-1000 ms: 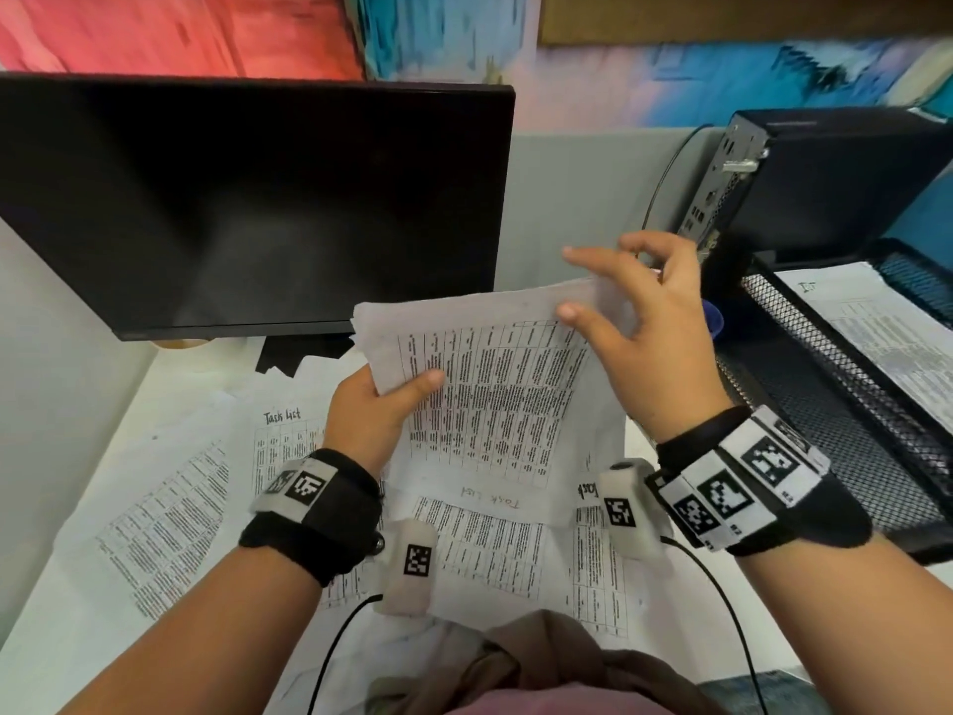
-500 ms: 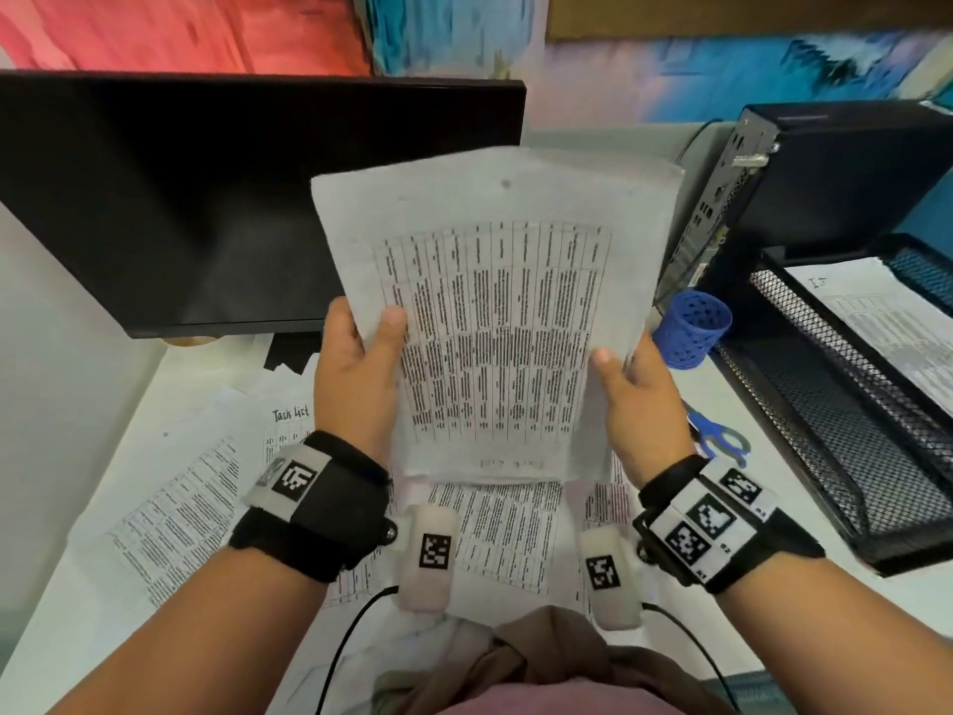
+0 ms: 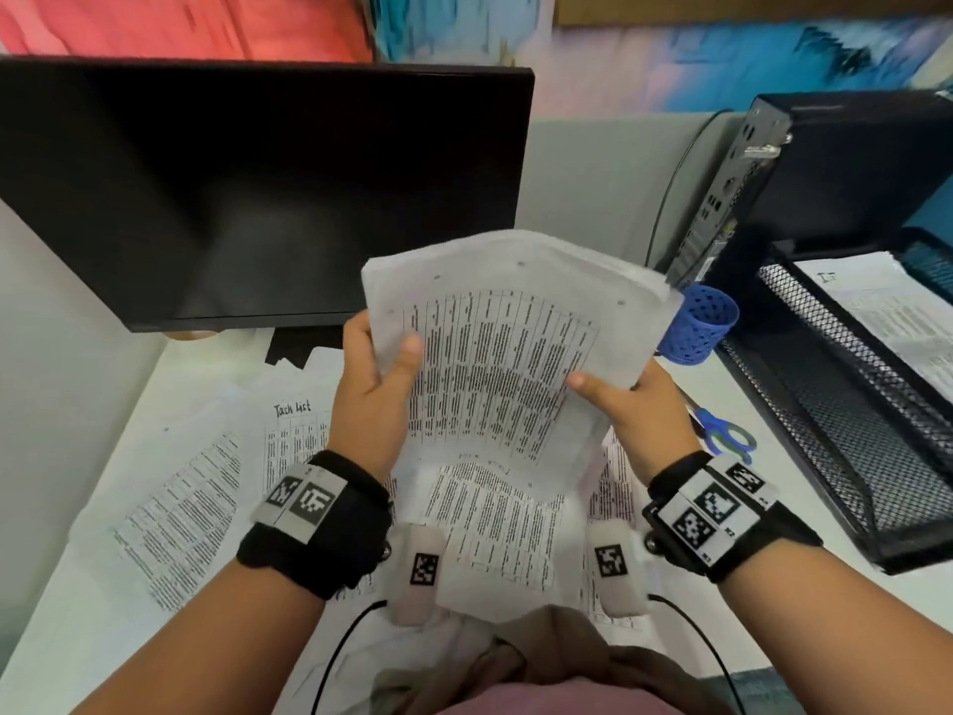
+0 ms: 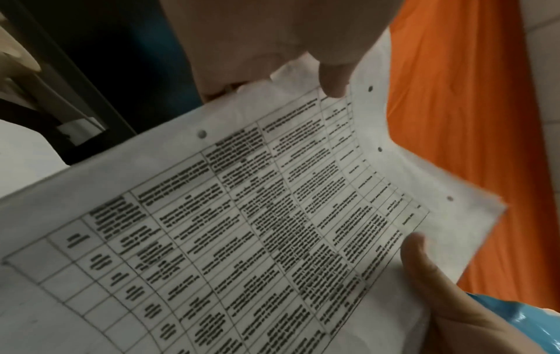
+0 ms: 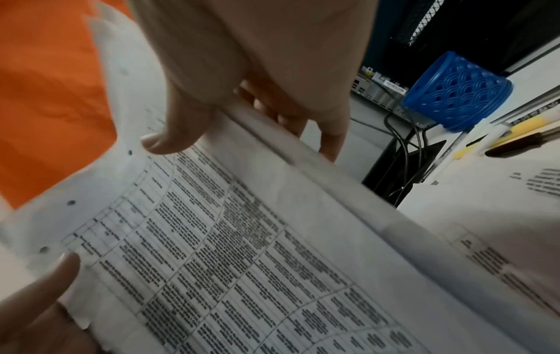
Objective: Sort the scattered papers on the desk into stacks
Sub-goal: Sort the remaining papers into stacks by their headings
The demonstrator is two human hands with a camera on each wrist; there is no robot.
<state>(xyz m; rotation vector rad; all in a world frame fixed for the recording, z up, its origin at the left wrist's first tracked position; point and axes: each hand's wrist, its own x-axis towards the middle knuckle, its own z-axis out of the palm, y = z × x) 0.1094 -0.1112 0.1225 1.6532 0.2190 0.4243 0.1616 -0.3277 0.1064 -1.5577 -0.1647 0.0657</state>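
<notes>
A bundle of printed sheets (image 3: pixel 508 353) is gripped by both hands above the bench (image 3: pixel 93 601), raised in front of the lower right corner of the dark monitor (image 3: pixel 247 193). The left edge of the bundle is clamped by the left hand (image 3: pixel 371 389), with the thumb laid across the printed face and the fingers hidden behind the paper. The lower right part of the bundle is pinched by the right hand (image 3: pixel 639 410), its thumb pressed on the front; in the right wrist view the fingers (image 5: pixel 327 134) are seen curled behind the sheets. The bundle is bowed, its top edge curved away from the person, and a table of dense text with small punched holes along one margin is shown on the top sheet. Below the hands, further loose papers (image 3: pixel 175 508) are spread flat and overlapping over the bench, one of them headed with handwriting. Just beside the right edge of the raised bundle a blue perforated cup (image 3: pixel 696 327) is seen, and blue-handled scissors (image 3: pixel 722 430) are laid near the right wrist. Farther right, a black mesh tray (image 3: pixel 835 430) is placed, with a printed sheet (image 3: pixel 892 312) held in its upper tier, and a black computer case (image 3: pixel 825 178) is stood behind it.
</notes>
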